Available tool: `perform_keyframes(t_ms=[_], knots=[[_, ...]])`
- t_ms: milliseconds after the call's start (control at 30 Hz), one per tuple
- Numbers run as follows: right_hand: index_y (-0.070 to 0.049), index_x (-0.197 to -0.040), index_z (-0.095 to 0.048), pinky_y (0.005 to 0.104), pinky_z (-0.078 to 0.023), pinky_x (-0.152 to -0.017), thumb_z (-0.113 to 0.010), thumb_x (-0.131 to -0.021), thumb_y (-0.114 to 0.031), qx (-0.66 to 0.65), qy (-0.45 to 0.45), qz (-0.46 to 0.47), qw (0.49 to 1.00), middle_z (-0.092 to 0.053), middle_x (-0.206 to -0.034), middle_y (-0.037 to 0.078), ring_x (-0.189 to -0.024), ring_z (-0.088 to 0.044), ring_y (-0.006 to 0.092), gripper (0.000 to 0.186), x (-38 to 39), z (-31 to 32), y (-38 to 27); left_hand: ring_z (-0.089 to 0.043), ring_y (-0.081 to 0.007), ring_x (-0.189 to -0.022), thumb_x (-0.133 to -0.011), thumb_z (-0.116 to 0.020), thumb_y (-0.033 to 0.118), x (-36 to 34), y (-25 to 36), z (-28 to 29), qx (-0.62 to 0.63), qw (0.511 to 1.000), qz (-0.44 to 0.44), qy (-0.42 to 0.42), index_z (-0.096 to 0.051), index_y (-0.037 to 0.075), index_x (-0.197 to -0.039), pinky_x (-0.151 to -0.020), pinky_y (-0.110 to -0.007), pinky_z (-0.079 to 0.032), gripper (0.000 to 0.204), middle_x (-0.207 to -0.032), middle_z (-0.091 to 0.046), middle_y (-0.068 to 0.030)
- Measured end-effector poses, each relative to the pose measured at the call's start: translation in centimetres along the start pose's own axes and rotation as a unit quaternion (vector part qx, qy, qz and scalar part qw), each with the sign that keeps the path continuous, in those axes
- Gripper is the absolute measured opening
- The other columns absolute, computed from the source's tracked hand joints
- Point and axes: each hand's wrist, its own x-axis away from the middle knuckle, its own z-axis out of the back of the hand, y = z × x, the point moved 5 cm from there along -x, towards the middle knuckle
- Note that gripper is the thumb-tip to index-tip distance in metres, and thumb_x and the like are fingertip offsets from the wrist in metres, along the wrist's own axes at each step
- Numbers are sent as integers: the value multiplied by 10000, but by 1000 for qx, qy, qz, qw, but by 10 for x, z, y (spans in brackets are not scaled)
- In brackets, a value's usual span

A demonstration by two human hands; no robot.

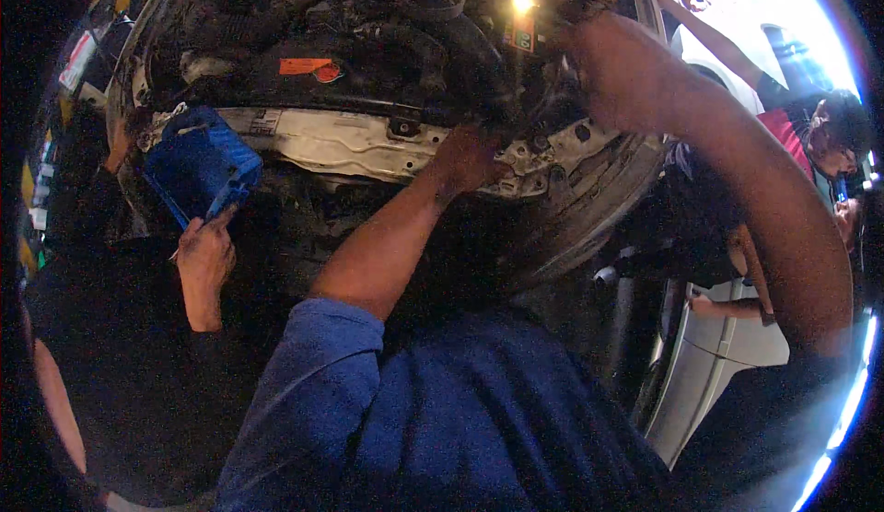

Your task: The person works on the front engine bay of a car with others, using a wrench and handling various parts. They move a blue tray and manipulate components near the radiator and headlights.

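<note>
My left hand rests over the front crossmember of a car's open engine bay. Its fingers dip into shadow behind the metal, so their grip is hidden. From the right, my right forearm arches over the bay. The right hand is blurred and dark, bent down beside the engine, its fingers not distinguishable. Close to it shines a small lit lamp above an orange-and-dark piece. Whether my right hand touches either cannot be made out.
At left, a co-worker's hand holds a blue plastic bin against the car's front. An orange label lies on the dark engine cover. More people stand at right, near a light-coloured car.
</note>
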Motion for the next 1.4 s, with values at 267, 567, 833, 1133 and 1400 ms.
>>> perform_keyframes(t_ms=[267, 567, 833, 1133, 1400], knots=[[-182, -1118, -626, 433, -542, -738, -567, -725, -32, -168, 15, -68, 983, -648, -834, 205, -809, -664, 337, 424, -6, -25, 28, -417, -373, -1253, -793, -649, 428, -2, 13, 10, -29, 997, -26, -59, -396, 128, -1385, -1057, -451, -334, 711, -1355, -467, -179], [-80, -992, -665, 427, -544, -712, -587, -716, -71, 91, -28, 52, 994, -648, -808, 199, -767, -663, 348, 287, 1, -24, 18, -451, -368, -1216, -763, -684, 400, -6, 9, 1, 14, 995, 38, -94, -503, 97, -1288, -1029, -464, -350, 633, -1277, -526, -187], [25, -781, -675, 429, -544, -627, -638, -669, -102, -83, 154, 93, 980, -654, -735, 188, -674, -662, 351, 173, 2, 5, 2, -509, -361, -1153, -763, -695, 382, -4, 15, 7, -12, 996, 8, -90, -528, 65, -1250, -984, -452, -401, 604, -1259, -541, -171], [-23, -905, -675, 447, -525, -788, -638, -653, -65, -27, 97, -60, 993, -656, -852, 209, -839, -652, 347, 258, 15, 14, -6, -479, -374, -1185, -769, -693, 390, -2, 10, 2, 49, 997, 22, -52, -506, 76, -1279, -1010, -459, -372, 627, -1250, -540, -187], [-94, -1144, -612, 422, -513, -854, -603, -664, -14, -5, -92, -143, 986, -642, -963, 226, -928, -644, 315, 487, -6, -5, 9, -479, -370, -1189, -759, -710, 378, 1, 6, 2, 16, 999, 12, -41, -506, 111, -1292, -995, -472, -385, 630, -1243, -547, -187]])
